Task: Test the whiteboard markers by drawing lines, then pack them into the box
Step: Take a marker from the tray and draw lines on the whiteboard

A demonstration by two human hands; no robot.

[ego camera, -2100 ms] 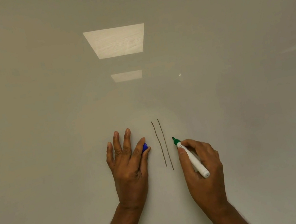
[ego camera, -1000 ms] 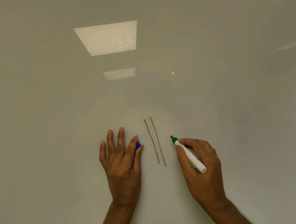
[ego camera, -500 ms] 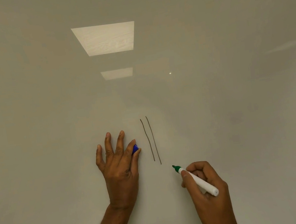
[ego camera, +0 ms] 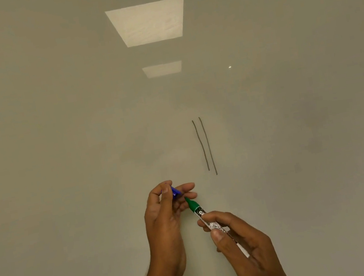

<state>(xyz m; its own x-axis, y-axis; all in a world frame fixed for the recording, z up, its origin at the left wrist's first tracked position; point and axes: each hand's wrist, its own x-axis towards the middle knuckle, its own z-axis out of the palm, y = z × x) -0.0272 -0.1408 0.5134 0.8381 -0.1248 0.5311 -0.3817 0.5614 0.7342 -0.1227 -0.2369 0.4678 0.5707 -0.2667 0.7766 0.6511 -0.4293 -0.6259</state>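
1. Left hand (ego camera: 163,219) pinches a small blue cap (ego camera: 175,191); right hand (ego camera: 243,242) grips the green-tipped marker (ego camera: 202,213), held off the whiteboard (ego camera: 60,157).
2. To cap well: line the tip up squarely with the cap's opening; press firmly; two drawn lines (ego camera: 204,146) sit just above.

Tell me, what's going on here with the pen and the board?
A person is testing markers on a whiteboard. The right hand grips an uncapped green marker, its tip aimed at the left hand, which pinches a small blue piece, probably a cap. Two dark lines are already drawn on the board above the hands.
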